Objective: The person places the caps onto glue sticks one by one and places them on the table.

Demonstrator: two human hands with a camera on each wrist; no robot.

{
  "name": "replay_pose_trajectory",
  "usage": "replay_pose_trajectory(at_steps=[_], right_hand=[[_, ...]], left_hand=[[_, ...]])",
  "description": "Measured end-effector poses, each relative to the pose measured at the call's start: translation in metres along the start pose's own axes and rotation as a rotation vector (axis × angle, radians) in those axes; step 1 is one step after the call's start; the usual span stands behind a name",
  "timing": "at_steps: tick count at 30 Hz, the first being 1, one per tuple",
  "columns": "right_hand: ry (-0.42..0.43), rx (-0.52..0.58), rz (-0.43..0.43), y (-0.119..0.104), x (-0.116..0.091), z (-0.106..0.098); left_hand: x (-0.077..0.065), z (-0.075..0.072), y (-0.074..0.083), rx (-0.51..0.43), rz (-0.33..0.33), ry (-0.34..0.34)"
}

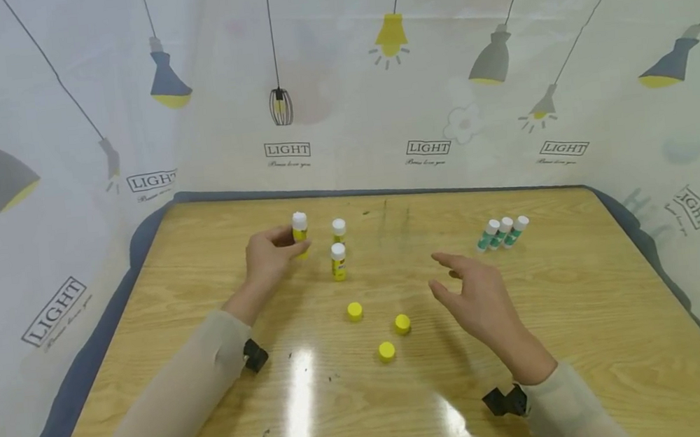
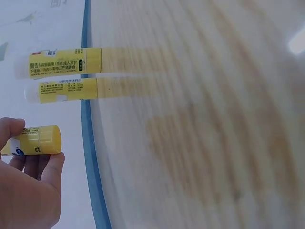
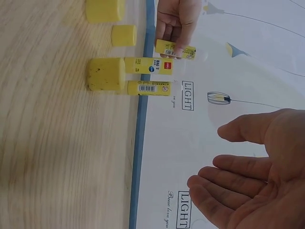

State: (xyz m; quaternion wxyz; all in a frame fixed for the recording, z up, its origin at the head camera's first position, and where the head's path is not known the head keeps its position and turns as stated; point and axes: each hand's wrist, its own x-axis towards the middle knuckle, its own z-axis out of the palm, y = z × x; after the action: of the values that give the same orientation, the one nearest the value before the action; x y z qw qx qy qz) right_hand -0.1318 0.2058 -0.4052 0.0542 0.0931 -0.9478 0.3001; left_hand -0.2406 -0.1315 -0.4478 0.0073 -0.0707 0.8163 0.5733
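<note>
My left hand (image 1: 268, 254) pinches a yellow glue stick (image 1: 300, 234) with a white top between thumb and fingers. It is upright and seems raised off the wooden table (image 1: 217, 414); in the left wrist view its yellow base (image 2: 50, 139) shows. Just right of it stand two more yellow glue sticks, a near one (image 1: 338, 265) and a far one (image 1: 339, 230), partly hidden behind it. My right hand (image 1: 481, 297) hovers over the table with fingers spread and relaxed, holding nothing; its palm (image 3: 257, 186) shows in the right wrist view.
Three loose yellow caps, one left (image 1: 355, 311), one right (image 1: 402, 324) and one nearest me (image 1: 386, 351), lie mid-table. Several green glue sticks (image 1: 503, 233) with white tops stand close together at the right. A printed white curtain (image 1: 352, 106) surrounds the table's back and sides.
</note>
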Motion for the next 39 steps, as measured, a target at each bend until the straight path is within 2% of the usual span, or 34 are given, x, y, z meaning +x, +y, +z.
replay_pose_trajectory(at_steps=[7,15,21,27,33,39], right_hand=[[-0.018,0.010,0.002,-0.002,0.000,0.004],[-0.026,0.008,-0.003,-0.002,-0.002,0.009],[-0.038,0.027,0.006,-0.002,-0.002,0.011],[-0.050,0.035,0.010,-0.004,-0.003,0.014],[-0.070,0.034,0.009,-0.004,-0.003,0.018],[-0.145,0.041,0.000,-0.005,-0.001,0.023]], left_hand=[[-0.014,-0.003,0.005,-0.027,-0.008,-0.001],[-0.034,-0.007,0.003,-0.027,0.071,-0.022],[-0.048,-0.009,0.003,-0.029,0.072,-0.048],[-0.056,-0.010,0.003,-0.024,0.074,-0.056],[-0.063,-0.008,0.000,-0.032,0.117,-0.058],[-0.069,-0.007,0.000,-0.021,0.152,-0.055]])
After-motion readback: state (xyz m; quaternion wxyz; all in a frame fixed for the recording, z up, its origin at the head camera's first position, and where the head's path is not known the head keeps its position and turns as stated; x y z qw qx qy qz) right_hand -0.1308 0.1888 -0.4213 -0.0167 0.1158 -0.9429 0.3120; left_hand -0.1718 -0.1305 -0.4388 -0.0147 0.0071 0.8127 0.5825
